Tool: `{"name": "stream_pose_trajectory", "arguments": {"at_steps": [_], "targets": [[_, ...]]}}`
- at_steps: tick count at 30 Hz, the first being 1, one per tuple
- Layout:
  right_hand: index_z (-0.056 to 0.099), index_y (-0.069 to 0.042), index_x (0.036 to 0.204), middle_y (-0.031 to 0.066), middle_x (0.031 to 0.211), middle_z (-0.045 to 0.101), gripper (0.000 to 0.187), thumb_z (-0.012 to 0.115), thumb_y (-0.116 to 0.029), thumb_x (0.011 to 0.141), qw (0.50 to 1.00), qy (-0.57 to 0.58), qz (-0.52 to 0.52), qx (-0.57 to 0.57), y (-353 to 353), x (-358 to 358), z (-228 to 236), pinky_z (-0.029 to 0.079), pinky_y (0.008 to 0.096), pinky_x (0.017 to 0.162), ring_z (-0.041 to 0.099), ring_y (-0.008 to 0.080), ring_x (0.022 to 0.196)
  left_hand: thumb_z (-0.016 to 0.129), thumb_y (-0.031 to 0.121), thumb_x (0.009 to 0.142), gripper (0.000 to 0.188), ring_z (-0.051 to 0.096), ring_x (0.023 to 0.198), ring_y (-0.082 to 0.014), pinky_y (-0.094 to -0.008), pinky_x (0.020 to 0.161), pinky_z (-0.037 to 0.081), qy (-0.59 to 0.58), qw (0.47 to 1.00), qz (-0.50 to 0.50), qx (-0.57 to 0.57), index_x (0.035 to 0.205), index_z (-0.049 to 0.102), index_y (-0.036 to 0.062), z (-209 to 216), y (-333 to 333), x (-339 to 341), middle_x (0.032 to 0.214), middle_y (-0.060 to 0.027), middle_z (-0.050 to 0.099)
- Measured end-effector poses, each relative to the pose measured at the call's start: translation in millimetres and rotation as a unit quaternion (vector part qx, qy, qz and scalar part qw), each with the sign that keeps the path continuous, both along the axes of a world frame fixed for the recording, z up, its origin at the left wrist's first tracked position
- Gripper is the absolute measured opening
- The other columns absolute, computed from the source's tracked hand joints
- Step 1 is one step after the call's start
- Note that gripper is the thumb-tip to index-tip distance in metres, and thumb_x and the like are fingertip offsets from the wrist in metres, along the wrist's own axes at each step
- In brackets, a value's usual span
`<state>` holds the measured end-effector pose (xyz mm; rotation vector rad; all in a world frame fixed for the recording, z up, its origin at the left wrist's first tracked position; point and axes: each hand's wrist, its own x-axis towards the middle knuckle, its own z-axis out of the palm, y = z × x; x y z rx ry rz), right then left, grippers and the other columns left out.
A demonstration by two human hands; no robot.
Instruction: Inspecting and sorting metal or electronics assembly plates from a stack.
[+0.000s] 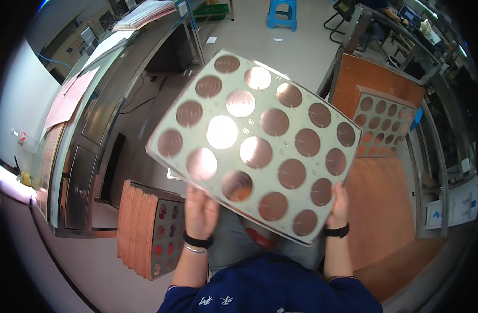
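A large pale circuit board panel [259,130] with rows of round copper discs is held up tilted above my lap. Light glares off some of the discs on its left half. My left hand [201,211] grips the panel's lower left edge, its fingers partly hidden behind the board. At the lower right edge, my right hand [339,206] is closed on the same panel, with its fingers partly out of sight. Beside my left forearm stands a thick stack of copper-edged panels [137,229], its visible face marked with reddish cross-like shapes.
On the right, similar disc-patterned panels [379,125] lean against a wooden rack [385,193]. A metal desk with drawers [82,172] runs along the left, with pink sheets [72,99] on top. Farther off are a blue stool [281,14] and a person at a desk [377,28].
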<state>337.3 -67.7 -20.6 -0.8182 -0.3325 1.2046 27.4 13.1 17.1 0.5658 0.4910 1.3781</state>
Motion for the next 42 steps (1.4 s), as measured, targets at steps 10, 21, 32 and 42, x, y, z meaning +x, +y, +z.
{"name": "stream_pose_trajectory", "arguments": {"at_steps": [10, 21, 32, 42], "targets": [[0.053, 0.0, 0.11, 0.0116, 0.114, 0.058, 0.025, 0.044, -0.018, 0.095, 0.998, 0.05, 0.023, 0.005, -3.3, -11.6, -14.9, 0.047, 0.0371, 0.089, 0.057, 0.0209, 0.104, 0.049, 0.019, 0.094, 0.033, 0.055, 0.104, -0.0173, -0.0328, 0.089, 0.046, 0.077, 0.994, 0.009, -0.081, 0.123, 0.044, 0.0027, -15.5, -9.1, -6.5, 0.117, -0.009, 0.055], [0.047, -0.001, 0.123, -0.0037, 0.073, 0.053, 0.031, 0.049, -0.008, 0.092, 0.984, -0.161, -0.013, -0.075, -2.7, -5.7, 30.4, 0.031, 0.0132, 0.052, 0.038, -0.0005, 0.056, 0.049, 0.027, 0.095, 0.02, 0.042, 0.065, -0.0027, -0.0178, 0.059, 0.037, 0.161, 0.982, 0.012, -0.094, 0.096, 0.053, 0.0072, -44.5, 0.1, -48.4, 0.073, 0.0059, 0.046], [0.048, 0.0, 0.122, 0.0044, 0.091, 0.063, 0.032, 0.05, -0.01, 0.091, 0.981, -0.188, 0.032, -0.034, -9.4, -5.0, 48.0, 0.041, 0.015, 0.06, 0.053, 0.0034, 0.068, 0.048, 0.033, 0.095, 0.027, 0.035, 0.058, -0.0033, -0.0171, 0.053, 0.029, 0.244, 0.965, 0.023, -0.093, 0.079, 0.046, 0.0115, -42.4, 7.0, -54.6, 0.064, 0.0061, 0.038], [0.051, 0.0, 0.12, 0.0037, 0.089, 0.062, 0.028, 0.045, -0.008, 0.094, 0.903, -0.409, 0.039, -0.125, -9.2, -0.2, 45.4, 0.045, 0.018, 0.063, 0.056, 0.0056, 0.072, 0.055, 0.028, 0.092, 0.039, 0.05, 0.088, -0.0064, -0.0217, 0.077, 0.042, 0.244, 0.967, 0.027, -0.071, 0.119, 0.049, -0.0002, -32.0, 2.8, -40.0, 0.102, -0.0011, 0.057]]}}
